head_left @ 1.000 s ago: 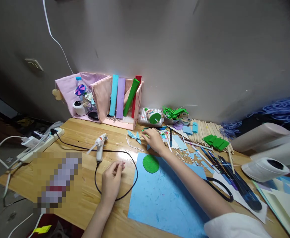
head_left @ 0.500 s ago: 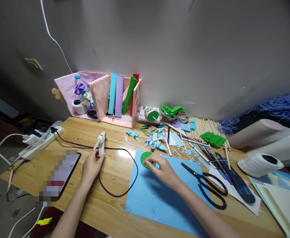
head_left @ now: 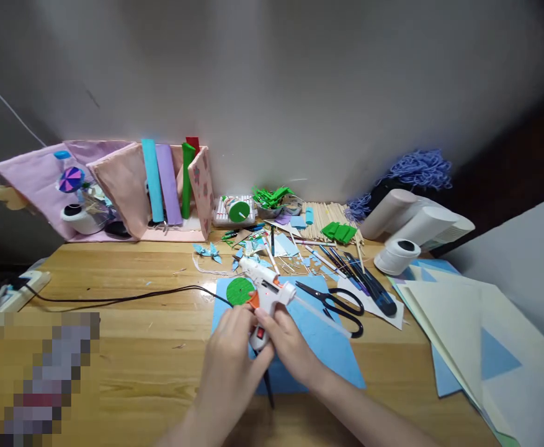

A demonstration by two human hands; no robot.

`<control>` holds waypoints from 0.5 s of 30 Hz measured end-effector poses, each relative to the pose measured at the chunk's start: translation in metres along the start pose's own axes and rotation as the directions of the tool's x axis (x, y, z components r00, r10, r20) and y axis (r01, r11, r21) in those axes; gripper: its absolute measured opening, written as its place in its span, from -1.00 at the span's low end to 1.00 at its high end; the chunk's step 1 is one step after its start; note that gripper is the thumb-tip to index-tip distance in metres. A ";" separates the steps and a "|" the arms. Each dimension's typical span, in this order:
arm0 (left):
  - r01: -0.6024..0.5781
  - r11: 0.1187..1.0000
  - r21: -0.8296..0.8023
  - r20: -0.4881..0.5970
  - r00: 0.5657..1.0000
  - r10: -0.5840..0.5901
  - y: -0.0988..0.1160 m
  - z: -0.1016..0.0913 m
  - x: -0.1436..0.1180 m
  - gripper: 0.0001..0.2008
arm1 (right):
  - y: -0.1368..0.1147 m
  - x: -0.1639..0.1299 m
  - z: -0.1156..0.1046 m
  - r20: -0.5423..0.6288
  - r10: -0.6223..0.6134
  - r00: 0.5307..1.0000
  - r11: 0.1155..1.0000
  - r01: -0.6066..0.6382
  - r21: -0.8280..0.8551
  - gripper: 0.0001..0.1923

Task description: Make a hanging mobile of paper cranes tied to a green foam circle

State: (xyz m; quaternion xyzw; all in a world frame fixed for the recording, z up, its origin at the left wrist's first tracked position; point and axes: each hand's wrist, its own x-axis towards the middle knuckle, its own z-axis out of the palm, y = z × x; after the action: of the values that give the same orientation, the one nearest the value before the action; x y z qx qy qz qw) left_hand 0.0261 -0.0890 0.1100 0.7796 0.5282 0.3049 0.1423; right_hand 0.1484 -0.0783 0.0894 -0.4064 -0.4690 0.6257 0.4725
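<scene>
A white hot glue gun [head_left: 268, 288] with an orange trigger and a glue stick out of its back is held between both my hands, nozzle pointing up and left. My left hand [head_left: 229, 351] wraps the grip from the left. My right hand [head_left: 297, 347] closes on the grip from the other side. Beneath them lies a blue sheet [head_left: 309, 366], and a green disc [head_left: 239, 290] rests on its upper left corner, just beyond my left fingers. Black-handled scissors [head_left: 332, 301] lie right of my right hand, partly under the glue stick.
A black cord [head_left: 160, 293] runs left to a power strip [head_left: 39, 282]. Folded blue cranes [head_left: 209, 251], pens and paper scraps lie behind the sheet. A pink box [head_left: 123, 186] stands back left; a white spool [head_left: 396, 256] and stacked paper [head_left: 458, 335] are at right.
My left hand has brought the glue gun rightward over the blue sheet. My right hand has left the green disc and now grips the gun too. The view has swung right.
</scene>
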 end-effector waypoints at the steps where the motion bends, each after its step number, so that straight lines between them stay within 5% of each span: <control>1: -0.045 0.999 -0.013 0.066 0.997 0.046 0.005 0.007 0.005 -0.94 | 0.002 -0.002 -0.009 -0.094 0.030 0.995 1.000 -0.030 0.007 -0.62; 4: -0.076 0.995 -0.067 0.245 0.965 0.090 0.001 0.022 0.027 -0.84 | 0.013 -0.003 -0.040 -0.304 0.040 0.952 0.999 -0.034 0.027 -0.63; 7: 0.155 0.982 0.109 0.157 0.973 -0.171 -0.026 0.036 0.058 -0.72 | 0.025 0.001 -0.068 -0.418 -0.014 0.908 1.000 0.003 -0.026 -0.63; 9: 0.315 0.916 0.246 0.073 0.937 -0.342 -0.047 0.047 0.077 -0.68 | 0.031 0.003 -0.079 -0.446 -0.051 0.894 0.997 0.023 -0.069 -0.62; 11: 0.421 0.849 0.319 0.097 0.877 -0.471 -0.065 0.059 0.090 -0.61 | 0.035 0.005 -0.084 -0.444 -0.063 0.894 0.996 0.031 -0.079 -0.62; 15: 0.475 0.850 0.230 0.181 0.837 -0.517 -0.082 0.074 0.100 -0.59 | 0.037 0.006 -0.084 -0.413 -0.042 0.910 0.995 0.003 -0.095 -0.60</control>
State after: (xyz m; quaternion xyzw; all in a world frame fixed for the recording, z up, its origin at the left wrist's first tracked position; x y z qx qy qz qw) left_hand 0.0372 0.0421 0.0406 0.6556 0.7165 0.1148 0.2088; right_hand 0.2195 -0.0599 0.0333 -0.5458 -0.3913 0.4976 0.5490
